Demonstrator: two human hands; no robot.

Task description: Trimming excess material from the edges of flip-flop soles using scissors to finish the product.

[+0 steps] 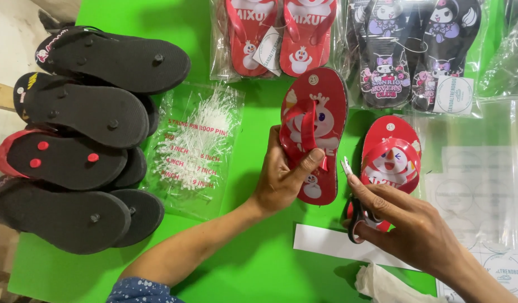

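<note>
- At frame centre, left hand (pixel 278 182) grips red flip-flop (pixel 313 134), lifted off green counter (pixel 248 264).
- Right hand (pixel 407 224) closed on scissors (pixel 354 210), beside second red flip-flop (pixel 391 154).
- Black flip-flops (pixel 85 134) stacked far left.

Red flip-flop (pixel 315 132) with white cartoon print in left hand (pixel 278 179); second red flip-flop (pixel 391 154) at 3 o'clock, same print; black-and-red-handled scissors (pixel 357 216) in right hand (pixel 407 224); bright green table (pixel 248 264); black soles (pixel 85 140) stacked at 9 o'clock, one with red plugs; black-purple cartoon pair (pixel 416 50) at 1 o'clock
</note>
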